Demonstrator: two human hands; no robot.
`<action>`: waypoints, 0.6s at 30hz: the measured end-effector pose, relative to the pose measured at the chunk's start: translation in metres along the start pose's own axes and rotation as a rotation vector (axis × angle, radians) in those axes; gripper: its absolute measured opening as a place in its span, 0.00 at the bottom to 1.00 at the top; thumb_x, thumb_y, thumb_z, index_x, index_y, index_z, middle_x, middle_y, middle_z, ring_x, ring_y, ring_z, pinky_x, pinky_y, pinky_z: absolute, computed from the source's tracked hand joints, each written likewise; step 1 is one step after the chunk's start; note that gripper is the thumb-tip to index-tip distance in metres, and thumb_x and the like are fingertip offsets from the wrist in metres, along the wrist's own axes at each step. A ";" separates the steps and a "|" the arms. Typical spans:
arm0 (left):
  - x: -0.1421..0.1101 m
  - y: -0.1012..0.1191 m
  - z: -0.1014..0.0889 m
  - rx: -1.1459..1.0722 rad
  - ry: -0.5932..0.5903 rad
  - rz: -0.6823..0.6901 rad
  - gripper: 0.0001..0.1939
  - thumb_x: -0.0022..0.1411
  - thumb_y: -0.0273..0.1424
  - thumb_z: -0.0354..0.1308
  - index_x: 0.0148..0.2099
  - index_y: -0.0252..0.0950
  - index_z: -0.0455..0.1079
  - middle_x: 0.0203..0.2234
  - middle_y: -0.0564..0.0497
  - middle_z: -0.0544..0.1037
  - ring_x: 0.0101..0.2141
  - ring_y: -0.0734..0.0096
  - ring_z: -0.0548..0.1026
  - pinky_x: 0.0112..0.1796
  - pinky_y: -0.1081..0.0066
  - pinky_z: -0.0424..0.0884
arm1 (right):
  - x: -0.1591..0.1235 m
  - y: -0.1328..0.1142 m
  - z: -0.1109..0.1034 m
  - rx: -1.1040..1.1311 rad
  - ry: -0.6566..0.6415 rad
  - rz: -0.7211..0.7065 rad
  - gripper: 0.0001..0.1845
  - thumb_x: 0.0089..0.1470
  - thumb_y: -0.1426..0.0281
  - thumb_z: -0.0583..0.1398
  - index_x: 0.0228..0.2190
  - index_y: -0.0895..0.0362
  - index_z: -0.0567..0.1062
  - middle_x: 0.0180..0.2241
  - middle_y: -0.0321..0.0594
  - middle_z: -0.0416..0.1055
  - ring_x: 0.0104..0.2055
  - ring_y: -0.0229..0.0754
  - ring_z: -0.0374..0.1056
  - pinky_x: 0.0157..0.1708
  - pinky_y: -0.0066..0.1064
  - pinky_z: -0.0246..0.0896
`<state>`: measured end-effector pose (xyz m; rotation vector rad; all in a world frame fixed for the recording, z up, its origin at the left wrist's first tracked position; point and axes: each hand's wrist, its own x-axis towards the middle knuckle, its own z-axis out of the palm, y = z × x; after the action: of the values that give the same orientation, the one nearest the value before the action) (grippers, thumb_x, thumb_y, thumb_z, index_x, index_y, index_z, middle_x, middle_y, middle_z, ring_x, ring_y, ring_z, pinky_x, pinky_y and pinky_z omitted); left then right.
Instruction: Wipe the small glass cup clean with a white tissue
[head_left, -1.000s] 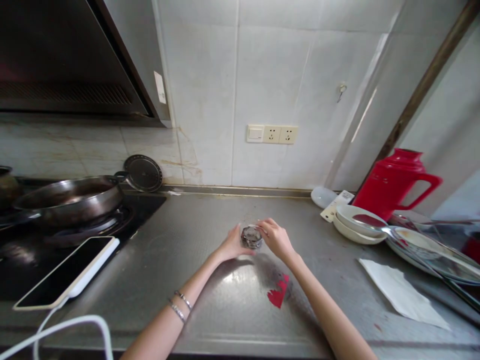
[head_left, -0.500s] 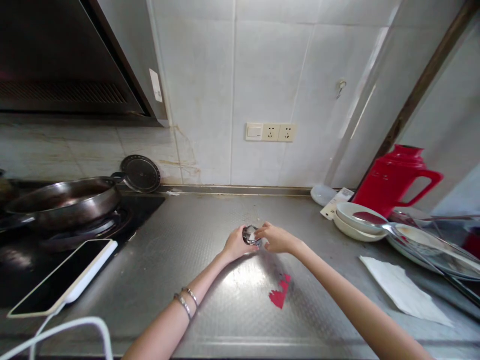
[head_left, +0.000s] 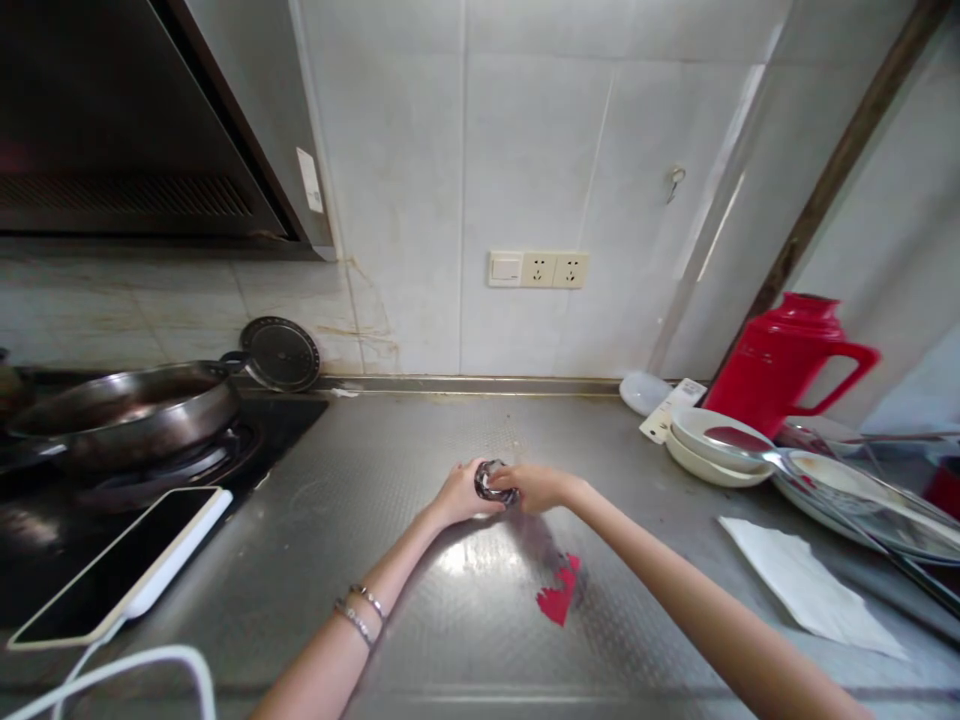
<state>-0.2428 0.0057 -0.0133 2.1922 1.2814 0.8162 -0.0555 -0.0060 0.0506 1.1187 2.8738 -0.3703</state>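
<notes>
My left hand (head_left: pixel 463 494) is wrapped round a small, round, dark glass-like cup (head_left: pixel 487 484) with a shiny rim, held over the middle of the steel counter. Its mouth is turned toward me and to the right. My right hand (head_left: pixel 534 486) meets it from the right, with bent fingers reaching into the mouth. A small white scrap (head_left: pixel 486 481), perhaps tissue, shows at those fingertips inside the cup. The fingers partly cover the cup's inside. Below the hands, a torn red piece (head_left: pixel 559 592) lies on the counter.
At left, a pan (head_left: pixel 135 412) sits on the black stove, with a phone (head_left: pixel 112 565) and white cable in front. At right are stacked bowls (head_left: pixel 716 455), a red thermos (head_left: pixel 780 365), a plate with utensils (head_left: pixel 847 490) and a torn white tissue (head_left: pixel 806 580).
The cup and both hands have shifted slightly left. My right fingers have moved deeper into the cup's mouth, covering more of it. The view has tilted up a little.
</notes>
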 end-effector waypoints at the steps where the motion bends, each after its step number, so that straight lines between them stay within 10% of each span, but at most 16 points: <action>1: 0.000 0.000 0.000 0.001 0.000 0.004 0.41 0.35 0.41 0.71 0.53 0.36 0.65 0.42 0.46 0.77 0.43 0.56 0.73 0.45 0.62 0.68 | 0.000 -0.001 0.000 -0.017 -0.005 -0.001 0.34 0.40 0.80 0.57 0.51 0.51 0.70 0.54 0.40 0.67 0.49 0.46 0.68 0.41 0.29 0.62; 12: -0.001 0.003 -0.004 0.034 -0.003 0.037 0.38 0.36 0.42 0.70 0.52 0.37 0.66 0.43 0.46 0.76 0.44 0.55 0.73 0.45 0.62 0.68 | -0.010 -0.016 -0.011 -0.311 0.037 0.045 0.25 0.42 0.73 0.56 0.46 0.50 0.73 0.44 0.42 0.73 0.36 0.46 0.73 0.29 0.28 0.60; 18: -0.001 -0.001 -0.003 0.010 -0.022 0.024 0.40 0.37 0.41 0.70 0.54 0.37 0.64 0.44 0.46 0.76 0.45 0.56 0.73 0.45 0.63 0.68 | -0.008 -0.008 -0.007 -0.112 0.079 0.011 0.15 0.44 0.73 0.56 0.35 0.56 0.77 0.39 0.42 0.75 0.36 0.45 0.72 0.30 0.27 0.58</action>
<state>-0.2459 0.0053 -0.0121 2.2227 1.2537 0.7945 -0.0540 -0.0155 0.0600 1.1553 2.9122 -0.1655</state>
